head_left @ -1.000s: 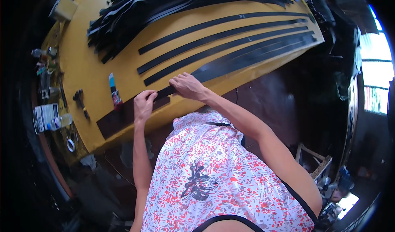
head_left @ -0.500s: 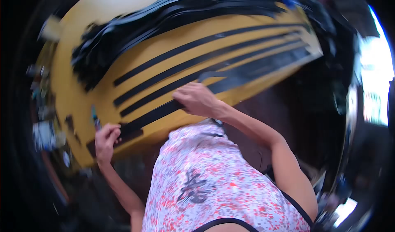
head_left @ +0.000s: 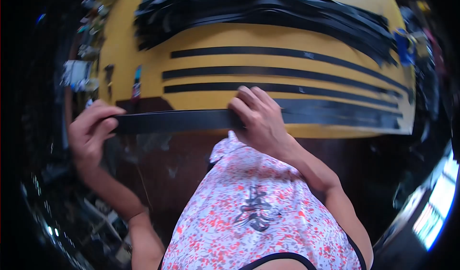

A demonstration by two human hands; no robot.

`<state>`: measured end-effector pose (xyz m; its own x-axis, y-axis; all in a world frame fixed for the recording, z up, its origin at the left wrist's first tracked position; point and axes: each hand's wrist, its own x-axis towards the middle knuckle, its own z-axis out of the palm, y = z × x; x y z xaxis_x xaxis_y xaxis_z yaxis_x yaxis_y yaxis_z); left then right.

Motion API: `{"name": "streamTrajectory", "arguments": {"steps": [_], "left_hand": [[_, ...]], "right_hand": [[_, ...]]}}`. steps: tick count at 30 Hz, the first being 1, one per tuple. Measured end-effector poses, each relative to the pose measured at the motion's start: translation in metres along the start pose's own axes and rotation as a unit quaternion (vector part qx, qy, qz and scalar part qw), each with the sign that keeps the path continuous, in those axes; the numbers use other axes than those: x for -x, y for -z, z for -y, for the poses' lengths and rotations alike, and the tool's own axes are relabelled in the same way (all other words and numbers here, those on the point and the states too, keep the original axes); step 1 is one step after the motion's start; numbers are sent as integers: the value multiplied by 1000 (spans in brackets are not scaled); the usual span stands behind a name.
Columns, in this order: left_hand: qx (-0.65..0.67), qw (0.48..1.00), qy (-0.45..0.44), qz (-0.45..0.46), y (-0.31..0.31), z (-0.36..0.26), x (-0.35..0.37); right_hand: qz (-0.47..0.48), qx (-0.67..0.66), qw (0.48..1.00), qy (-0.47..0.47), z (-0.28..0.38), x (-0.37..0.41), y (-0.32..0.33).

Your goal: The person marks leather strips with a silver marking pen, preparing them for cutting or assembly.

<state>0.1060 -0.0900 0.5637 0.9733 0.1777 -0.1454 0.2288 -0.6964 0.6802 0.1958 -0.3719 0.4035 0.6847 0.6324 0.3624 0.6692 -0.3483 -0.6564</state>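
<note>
Left hand [head_left: 93,133]: clamped grip on one end of black strip [head_left: 177,120].
Right hand [head_left: 258,119]: closed grip on it too.
Strip: stretched between, along bench's [head_left: 125,45] near edge.
Pile [head_left: 258,6]: lay beyond.

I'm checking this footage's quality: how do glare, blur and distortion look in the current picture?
Head view: the window at lower right glares near white, while the corners fall to black; the loose strips appear bowed, perhaps from lens distortion; the clutter at left is blurred; the held black strip shows fairly clear edges.
</note>
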Motion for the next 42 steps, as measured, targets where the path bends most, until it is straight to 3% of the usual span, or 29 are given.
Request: {"name": "streamTrajectory", "arguments": {"steps": [6, 8, 9, 10, 12, 16, 17, 18, 19, 21, 26, 28, 32, 34, 35, 36, 37, 38, 39, 41, 42], "left_hand": [[-78, 982, -171, 24, 17, -58, -40], [-93, 972, -213, 43, 19, -74, -57], [-53, 972, -220, 70, 21, -80, -63], [-96, 962, -229, 118, 29, -84, -74], [-109, 964, -220, 99, 28, -93, -76], [-184, 933, -306, 40, 46, -78, -89], [-180, 929, -319, 42, 47, -86, -86], [-75, 940, -327, 59, 47, -98, -81], [29, 941, -329, 75, 49, -106, -77], [19, 941, -333, 62, 68, -106, -74], [3, 949, -314, 35, 86, -122, -66], [6, 952, -307, 7, 95, -130, -66], [23, 942, -333, 34, 117, -157, -72], [30, 943, -332, 13, 122, -177, -78], [259, 958, -90, -78, 116, -205, -76], [260, 958, -90, -85, 117, -223, -77], [265, 942, -119, -166, 121, -233, -79], [-36, 952, -299, -49, 126, -237, -82], [-60, 938, -339, -40, 127, -239, -79], [-37, 943, -326, -54, 128, -241, -74], [-29, 943, -325, -61, 129, -241, -71]], "right_hand": [[-32, 72, 997, -7, 19, -16, 67], [-38, 86, 994, -53, 15, -12, 91], [-55, 107, 992, -43, 10, -8, 101], [-71, 133, 988, -36, 5, -3, 109], [-99, 159, 981, -40, -1, 9, 121], [-118, 178, 977, -14, -2, 28, 131], [-124, 186, 975, -5, -3, 30, 132], [-129, 190, 973, 7, -3, 33, 134], [-133, 195, 972, 5, -4, 36, 138], [-136, 194, 971, -33, -9, 38, 146], [-143, 180, 973, 10, -3, 29, 187], [-63, 142, 986, -61, 7, 26, 206], [-140, 118, 983, -14, -3, 18, 234], [-157, 190, 969, 31, -6, 12, 255], [-165, 198, 966, 36, -12, 10, 264], [-174, 207, 962, 40, -17, 9, 271], [-183, 198, 962, 41, -15, 9, 279], [-164, 240, 956, 45, -13, 6, 294], [-148, 185, 971, -23, 0, 4, 309], [-166, 93, 981, -43, 12, -3, 330], [-214, 108, 970, -35, 7, 2, 343]]}}
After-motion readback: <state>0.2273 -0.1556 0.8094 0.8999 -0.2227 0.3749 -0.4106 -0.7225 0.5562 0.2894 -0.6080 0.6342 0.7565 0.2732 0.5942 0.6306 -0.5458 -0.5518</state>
